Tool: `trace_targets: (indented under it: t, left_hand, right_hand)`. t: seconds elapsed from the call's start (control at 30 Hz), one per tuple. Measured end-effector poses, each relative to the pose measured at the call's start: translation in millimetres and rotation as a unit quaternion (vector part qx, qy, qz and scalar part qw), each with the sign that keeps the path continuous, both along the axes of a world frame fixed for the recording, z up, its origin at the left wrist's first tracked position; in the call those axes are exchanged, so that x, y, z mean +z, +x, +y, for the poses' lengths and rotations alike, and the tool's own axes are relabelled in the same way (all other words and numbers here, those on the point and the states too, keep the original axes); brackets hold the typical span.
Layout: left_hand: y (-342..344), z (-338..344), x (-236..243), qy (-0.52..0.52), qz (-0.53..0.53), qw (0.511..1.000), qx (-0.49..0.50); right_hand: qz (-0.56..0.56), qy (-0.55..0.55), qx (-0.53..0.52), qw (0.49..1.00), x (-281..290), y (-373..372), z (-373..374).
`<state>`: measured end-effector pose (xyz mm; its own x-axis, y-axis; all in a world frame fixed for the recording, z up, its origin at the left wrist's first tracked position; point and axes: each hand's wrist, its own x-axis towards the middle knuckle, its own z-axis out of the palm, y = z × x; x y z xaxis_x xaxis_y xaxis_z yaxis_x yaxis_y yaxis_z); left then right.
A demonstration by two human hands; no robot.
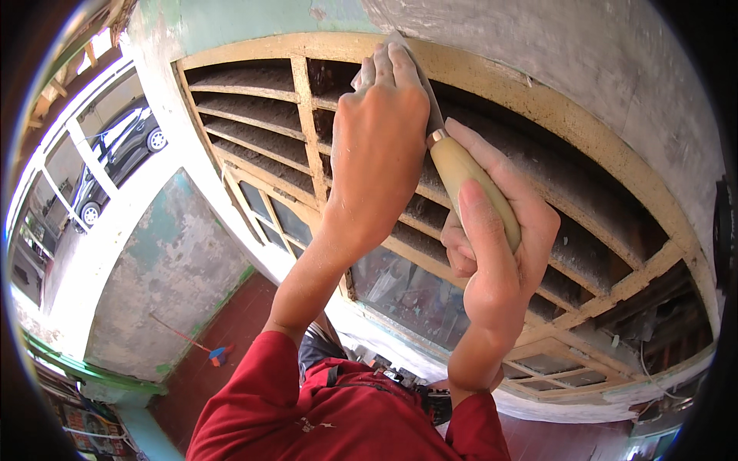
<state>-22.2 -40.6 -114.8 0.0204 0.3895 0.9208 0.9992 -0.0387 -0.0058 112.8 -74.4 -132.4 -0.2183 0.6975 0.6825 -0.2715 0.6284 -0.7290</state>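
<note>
My right hand (500,223) is wrapped around the pale wooden handle of a putty knife (470,173), with the thumb lying along it. A brass-coloured collar joins the handle to a grey metal blade, which points up and to the left. My left hand (380,138) is at the blade, its fingers close together against the metal near the tip; part of the blade is hidden behind it. The tip meets the upper edge of a cream wooden frame (338,48), where it borders the grey-white wall (553,38). Pale dust coats my fingers.
Dusty slats (250,115) fill the vent openings below the frame, with window panes (411,296) lower down. A patchy low wall (169,269) stands left, near a red-handled broom (219,355) on the red tiled floor (238,319). A dark car (123,150) is parked outside. Cable (649,376) hangs right.
</note>
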Motion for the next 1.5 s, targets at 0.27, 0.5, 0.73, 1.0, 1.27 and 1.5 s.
trace_targets:
  t: [0.27, 0.5, 0.73, 1.0, 1.27, 1.5]
  left_hand:
    - [-13, 4, 2, -0.003, -0.024, 1.000, -0.001]
    - [-10, 12, -10, 0.014, 0.009, 0.998, -0.052]
    - [-11, -9, -8, 0.012, -0.020, 0.998, -0.058]
    - [-18, 7, -4, 0.032, -0.061, 0.996, -0.049]
    - [-23, 12, 1, 0.042, -0.021, 0.999, -0.007]
    - [-31, 11, 2, 0.033, -0.023, 0.999, 0.005]
  right_hand:
    - [-0.003, -0.010, 0.006, 1.000, 0, -14, 10]
    - [-0.032, -0.016, -0.041, 0.999, -8, -9, -3]
    - [-0.070, 0.007, -0.054, 0.996, -8, -3, -9]
    - [-0.054, 0.030, -0.070, 0.996, -1, -20, 1]
    - [-0.045, 0.023, -0.075, 0.996, 7, -32, 2]
    - [-0.017, 0.064, -0.036, 0.997, 0, -40, 8]
